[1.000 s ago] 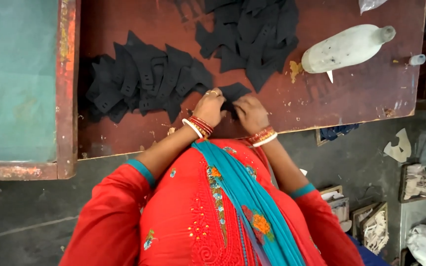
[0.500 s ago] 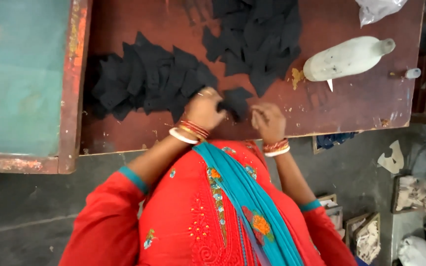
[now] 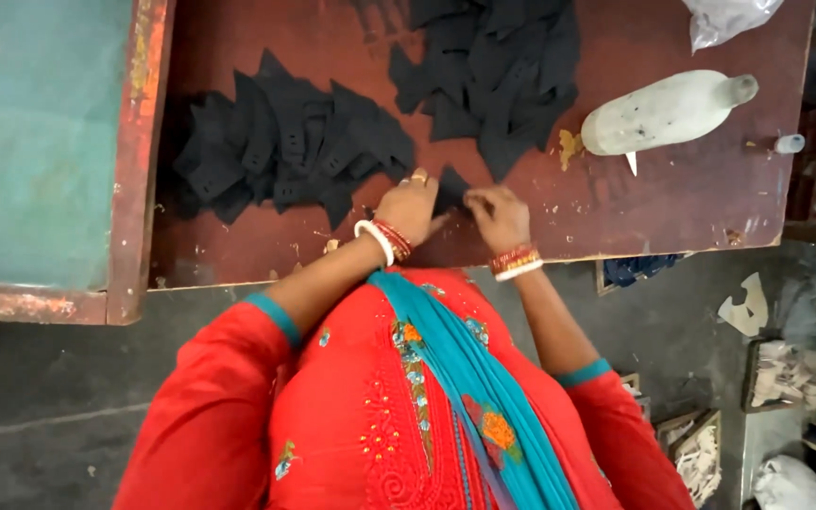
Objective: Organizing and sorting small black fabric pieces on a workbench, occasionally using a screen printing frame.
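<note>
My left hand [image 3: 410, 206] rests on the brown table [image 3: 672, 203] near its front edge, fingers pinched on a small black cut piece [image 3: 451, 183]. My right hand [image 3: 498, 215] lies just to the right and grips the same piece at its right edge. Both wrists wear red and white bangles. A spread pile of black cut pieces [image 3: 285, 146] lies left of my hands. A second black pile [image 3: 498, 76] lies farther back, above my right hand.
A white plastic bottle [image 3: 663, 113] lies on its side at the right of the table. A clear plastic bag [image 3: 724, 17] sits at the far right corner. A teal table [image 3: 40, 142] adjoins on the left. Scrap boxes [image 3: 786, 373] stand on the floor at the right.
My right hand has moved back up to the black piece beside my left hand. The left hand stays on the piece.
</note>
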